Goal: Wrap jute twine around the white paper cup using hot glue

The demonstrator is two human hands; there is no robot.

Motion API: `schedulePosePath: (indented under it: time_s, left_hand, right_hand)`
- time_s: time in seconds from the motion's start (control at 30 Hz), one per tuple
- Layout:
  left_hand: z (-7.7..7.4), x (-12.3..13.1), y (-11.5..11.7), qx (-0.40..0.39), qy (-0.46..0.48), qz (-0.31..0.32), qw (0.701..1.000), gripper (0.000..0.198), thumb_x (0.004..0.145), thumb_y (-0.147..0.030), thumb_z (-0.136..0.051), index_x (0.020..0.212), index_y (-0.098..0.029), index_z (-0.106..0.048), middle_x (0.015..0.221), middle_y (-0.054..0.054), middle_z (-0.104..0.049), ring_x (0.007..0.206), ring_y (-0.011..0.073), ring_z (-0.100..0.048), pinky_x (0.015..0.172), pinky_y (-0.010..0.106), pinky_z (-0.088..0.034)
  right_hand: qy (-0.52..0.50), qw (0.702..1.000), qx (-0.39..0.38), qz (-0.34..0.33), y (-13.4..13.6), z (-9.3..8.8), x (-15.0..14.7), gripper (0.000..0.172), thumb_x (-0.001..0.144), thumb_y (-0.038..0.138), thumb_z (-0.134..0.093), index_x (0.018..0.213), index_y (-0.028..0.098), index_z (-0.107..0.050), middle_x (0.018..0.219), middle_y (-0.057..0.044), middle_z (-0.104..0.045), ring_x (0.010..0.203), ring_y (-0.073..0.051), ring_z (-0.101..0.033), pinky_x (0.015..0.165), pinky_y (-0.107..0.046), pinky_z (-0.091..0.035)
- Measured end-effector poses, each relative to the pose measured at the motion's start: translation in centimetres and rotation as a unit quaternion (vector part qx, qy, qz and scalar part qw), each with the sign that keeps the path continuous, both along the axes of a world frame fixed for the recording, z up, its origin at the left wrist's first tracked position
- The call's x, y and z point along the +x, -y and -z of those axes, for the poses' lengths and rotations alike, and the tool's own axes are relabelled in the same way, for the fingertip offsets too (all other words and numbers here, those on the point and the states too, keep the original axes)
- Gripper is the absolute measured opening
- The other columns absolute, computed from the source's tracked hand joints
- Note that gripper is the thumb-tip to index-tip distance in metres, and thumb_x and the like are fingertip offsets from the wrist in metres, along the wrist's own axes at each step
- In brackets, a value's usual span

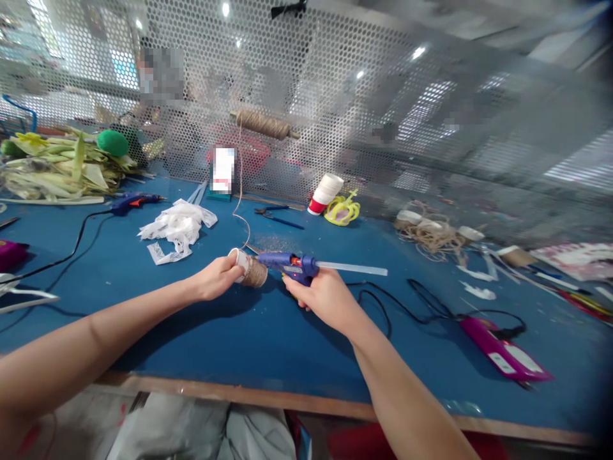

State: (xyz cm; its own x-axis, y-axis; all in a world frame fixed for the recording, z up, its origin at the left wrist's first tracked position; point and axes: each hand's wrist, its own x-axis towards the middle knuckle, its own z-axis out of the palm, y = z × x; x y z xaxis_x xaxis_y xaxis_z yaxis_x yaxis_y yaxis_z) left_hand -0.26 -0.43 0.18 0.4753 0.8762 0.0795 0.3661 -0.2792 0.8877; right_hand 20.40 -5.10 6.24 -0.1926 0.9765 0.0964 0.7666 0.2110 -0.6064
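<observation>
The left hand (218, 278) pinches 1 twine-wrapped cup (253, 273); the right hand (330, 299) wraps a glue gun (280, 260), tip near the cup, both over blue tabletop (230, 351), well behind the front edge (230, 391).

The light is quite bright; small white lights (225, 9) glare through the perforated screen (297, 76). Soft shadows lie on the blue table (297, 348). Toward the right edge, everything becomes stretched, blurred and darker.

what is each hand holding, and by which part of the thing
The left hand holds a partly twine-wrapped cup by its bare white end. The right hand holds a blue glue gun by its handle.
</observation>
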Motion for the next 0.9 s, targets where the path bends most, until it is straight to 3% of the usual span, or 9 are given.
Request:
schedulePosePath:
  time_s: [0.17,0.9]
  left_hand:
    - [-0.26,0.0,0.11,0.007,-0.003,0.011,1.0,0.031,0.08,-0.026,-0.034,0.102,-0.013,-0.051,0.099,0.006,-0.06,0.094,0.0204,-0.054,0.089,0.035,-0.041]
    - [-0.32,-0.13,0.21,0.024,-0.01,0.026,0.999,0.03,0.079,-0.024,-0.034,0.102,-0.012,-0.05,0.095,0.005,-0.06,0.092,0.0204,-0.054,0.086,0.034,-0.042]
  right_hand:
    - [-0.05,0.998,-0.031,-0.01,0.15,-0.23,0.23,0.02,0.073,0.031,-0.051,0.059,0.017,-0.052,0.042,0.003,-0.05,0.037,-0.009,-0.049,0.041,-0.02,-0.042]
    - [-0.054,0.998,-0.045,0.0,0.43,-0.6,0.1,0.019,0.073,0.03,-0.052,0.06,0.016,-0.054,0.043,0.002,-0.051,0.037,-0.01,-0.049,0.039,-0.019,-0.042]
